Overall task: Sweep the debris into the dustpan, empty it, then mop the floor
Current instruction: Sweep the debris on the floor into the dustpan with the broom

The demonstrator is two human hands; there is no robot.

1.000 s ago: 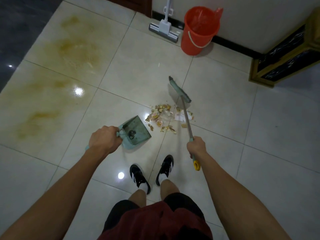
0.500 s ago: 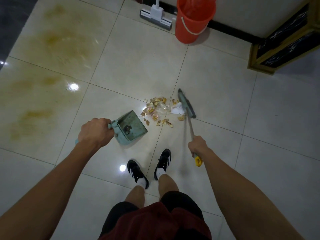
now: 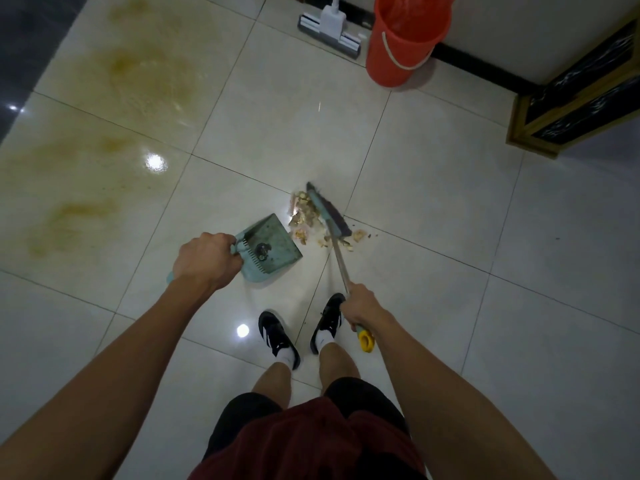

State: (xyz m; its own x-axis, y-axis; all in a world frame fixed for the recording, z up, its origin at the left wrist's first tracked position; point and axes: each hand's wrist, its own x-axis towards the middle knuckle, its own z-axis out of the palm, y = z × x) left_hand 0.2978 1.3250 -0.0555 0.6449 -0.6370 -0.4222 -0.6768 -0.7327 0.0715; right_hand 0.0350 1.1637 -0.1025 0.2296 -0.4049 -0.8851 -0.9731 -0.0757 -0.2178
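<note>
My left hand point(image 3: 207, 261) grips the handle of a pale green dustpan point(image 3: 277, 247), which rests on the tiled floor with its mouth toward the debris. My right hand point(image 3: 362, 306) holds the metal shaft of a small broom point(image 3: 329, 214) with a yellow end cap. The broom head presses against the right side of a pile of crumbs and paper scraps point(image 3: 306, 216), just right of the dustpan's mouth. A few crumbs point(image 3: 360, 234) lie behind the broom head. A white flat mop point(image 3: 330, 29) leans by the far wall.
An orange bucket point(image 3: 398, 53) stands by the wall next to the mop. Yellowish stains point(image 3: 145, 74) spread over the tiles at the left. A dark cabinet with a gold frame point(image 3: 571, 109) sits at the right. My feet in black shoes point(image 3: 277, 332) stand just behind the dustpan.
The broom swept left and toward me, pushing the scattered debris into a tighter pile near the dustpan's mouth. The dustpan has barely moved.
</note>
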